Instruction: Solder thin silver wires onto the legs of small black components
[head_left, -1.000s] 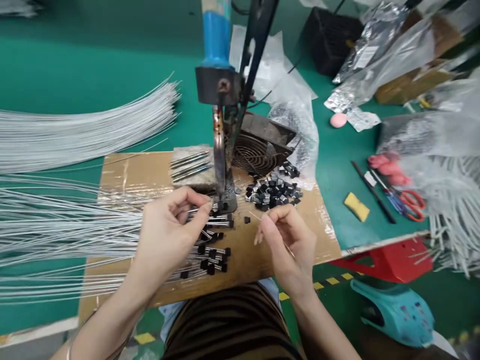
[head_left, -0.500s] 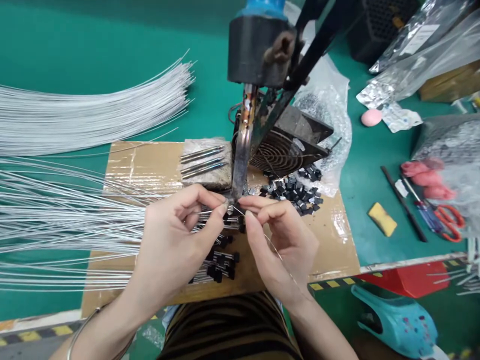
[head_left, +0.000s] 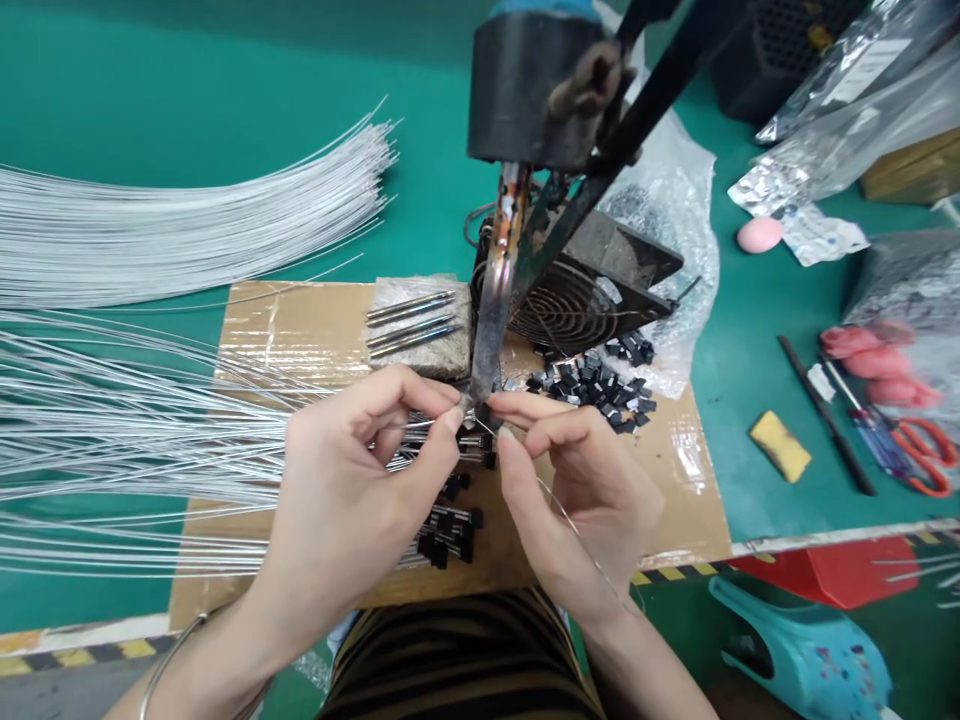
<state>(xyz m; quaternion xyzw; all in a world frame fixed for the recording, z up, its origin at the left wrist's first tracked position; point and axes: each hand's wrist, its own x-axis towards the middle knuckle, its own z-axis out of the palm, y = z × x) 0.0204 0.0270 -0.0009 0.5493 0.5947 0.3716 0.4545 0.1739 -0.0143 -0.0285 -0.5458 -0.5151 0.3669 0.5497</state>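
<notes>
Dozens of white wires (head_left: 225, 240) at left look unworked. The left hand (head_left: 367, 475) has its fingers pinching a small piece (head_left: 469, 412) (mostly hidden) beside plugged wires (head_left: 454, 535), seemingly finished, and the soldering iron (head_left: 493, 325). The right hand (head_left: 581, 490) pinches thin wire (head_left: 574, 525); loose black plugs (head_left: 600, 388) look unused.

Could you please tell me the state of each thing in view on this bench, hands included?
Left hand, fingertips pinched together, what they hold mostly hidden.
Right hand, pinching the thin wire.
Thin wire, curved.
Soldering iron, tip down; heat cannot be told.
Fan, running or not cannot be told.
Black connectors, loose heap.
White wire bundle, ends fanned out.
Yellow sponge, lying flat.
</notes>
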